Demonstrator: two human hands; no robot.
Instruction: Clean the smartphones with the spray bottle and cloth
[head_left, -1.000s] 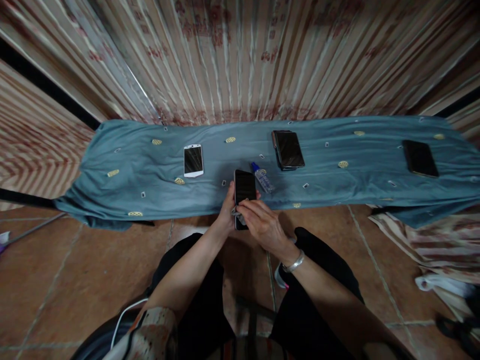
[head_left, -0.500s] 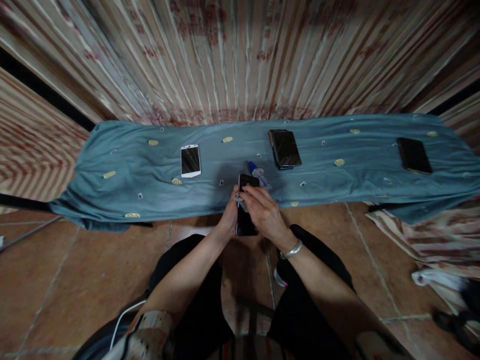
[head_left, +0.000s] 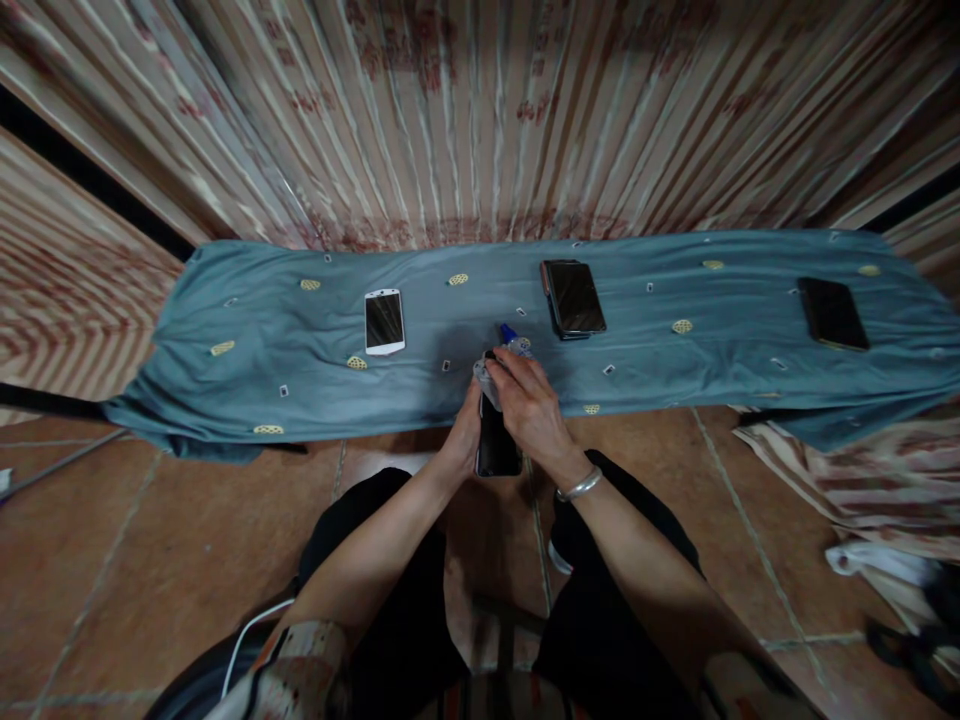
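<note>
My left hand (head_left: pixel 463 435) grips a black smartphone (head_left: pixel 496 445) by its left edge, just in front of the cloth-covered surface. My right hand (head_left: pixel 531 408) presses a small grey cloth (head_left: pixel 486 378) against the upper part of the screen, fingers bent round it. The phone's top end is mostly hidden by the cloth and fingers. Just beyond my right hand lies a clear bottle with a blue cap (head_left: pixel 508 332), partly covered by that hand.
On the blue-green patterned cloth (head_left: pixel 420 390) lie a white phone (head_left: pixel 385 322) to the left, a stack of dark phones (head_left: pixel 575 298) right of centre and a dark device (head_left: pixel 832 313) far right. A striped curtain (head_left: pixel 480 120) hangs behind. Tiled floor (head_left: pixel 225 540) lies below.
My right hand and the grey cloth have moved up the phone towards its top end. More of the lower screen shows, and the bottle is more covered.
</note>
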